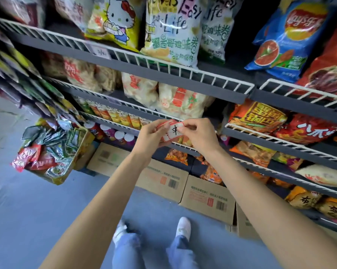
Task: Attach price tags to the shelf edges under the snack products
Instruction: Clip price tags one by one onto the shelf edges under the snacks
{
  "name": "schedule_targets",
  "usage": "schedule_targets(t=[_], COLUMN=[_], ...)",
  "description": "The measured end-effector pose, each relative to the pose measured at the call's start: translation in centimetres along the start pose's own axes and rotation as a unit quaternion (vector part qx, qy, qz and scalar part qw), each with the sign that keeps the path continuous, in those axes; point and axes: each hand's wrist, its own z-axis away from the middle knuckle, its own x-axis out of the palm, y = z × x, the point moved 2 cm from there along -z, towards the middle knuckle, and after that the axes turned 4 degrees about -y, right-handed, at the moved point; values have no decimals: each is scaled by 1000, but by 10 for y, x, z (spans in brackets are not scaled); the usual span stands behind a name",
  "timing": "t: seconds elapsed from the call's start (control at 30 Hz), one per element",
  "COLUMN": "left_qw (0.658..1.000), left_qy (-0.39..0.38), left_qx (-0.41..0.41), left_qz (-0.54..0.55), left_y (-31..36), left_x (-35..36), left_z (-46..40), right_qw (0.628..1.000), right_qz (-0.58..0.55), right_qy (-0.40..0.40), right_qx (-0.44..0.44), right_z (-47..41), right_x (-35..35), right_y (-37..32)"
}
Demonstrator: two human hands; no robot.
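Holding a small stack of red-bordered price tags (168, 131) at frame centre, you've got both hands together in front of the mid shelves. Your left hand (151, 135) curls round the stack from below, prob. as a steady base. Your right hand (197, 133) pinches the top tag's edge w/ thumb and forefinger, seemingly to peel one off. The top tag faces up at you, handwritten mark readable; long axis runs approx. 8 to 2 o'clock. Nearest wire shelf edge (183, 146) sits just behind the hands. One tag already hangs on the upper shelf rail (163, 63) at 11 o'clock, under the Hello Kitty snack bag (115, 22).
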Motion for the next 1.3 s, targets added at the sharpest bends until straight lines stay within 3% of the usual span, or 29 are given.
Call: schedule_targets(t=[0.57,0.77,0.87,1.13,1.3], left_qw=[992,994,992,990,983], left_qy=[-71,-5,30,28,25], left_qx=[7,-12,-30,-74,-61], left_qz=[-106,-108,-121,-116,-173], left_y=[15,-16,-30,-52,-53], left_x=[-212,-248,-265,-280,-281], left_z=[-90,-130,-155,-207,-208], right_qw=[994,986,977,974,977], right_qz=[0,26,-34,-72,-22], right_qy=[74,105,130,127,135], right_qx=[82,129,166,173,160], right_z=[-106,-147,-164,-192,-195], right_x=[186,230,241,256,258], right_y=[-69,-45,-28,-5,-7])
